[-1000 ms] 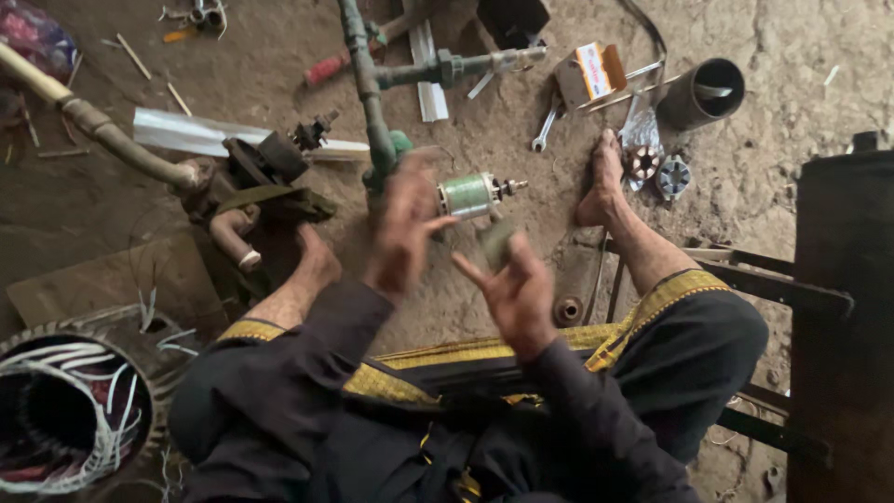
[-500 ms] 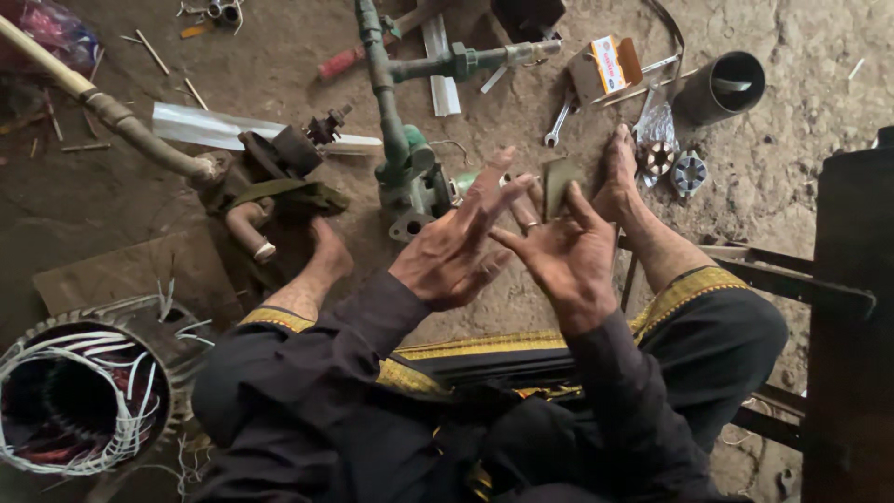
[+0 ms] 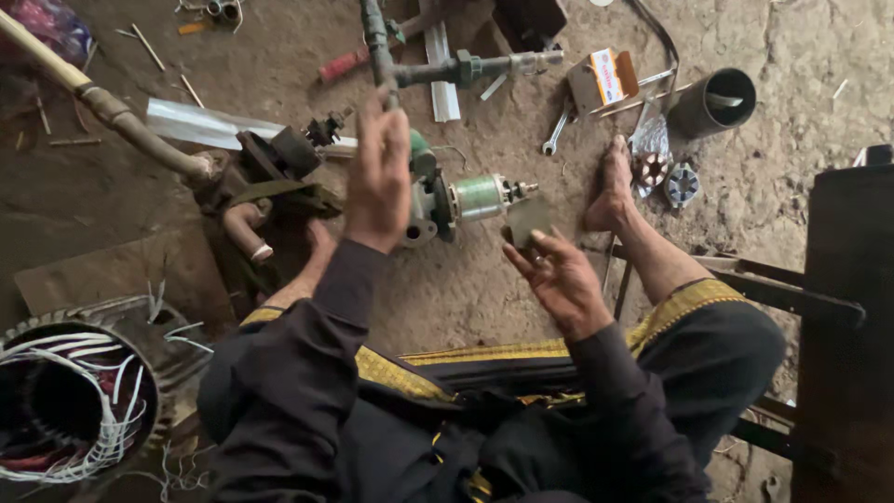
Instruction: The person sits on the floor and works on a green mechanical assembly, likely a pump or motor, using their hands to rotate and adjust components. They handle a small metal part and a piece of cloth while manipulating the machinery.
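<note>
While blurred, hands (image 3: pixel 559 275) hold dark piece (image 3: pixel 527 224)

Left hand (image 3: pixel 377 172) hides part of green pump (image 3: pixel 447 200).

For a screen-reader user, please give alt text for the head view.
A seated person raises the left hand over a green pump motor on the dirt floor, while the right hand holds a small flat piece.

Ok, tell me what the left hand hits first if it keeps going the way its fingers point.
Probably the dark pipe: the left hand points up-frame and its fingertips already overlap it, though depth is unclear from one view.
</note>
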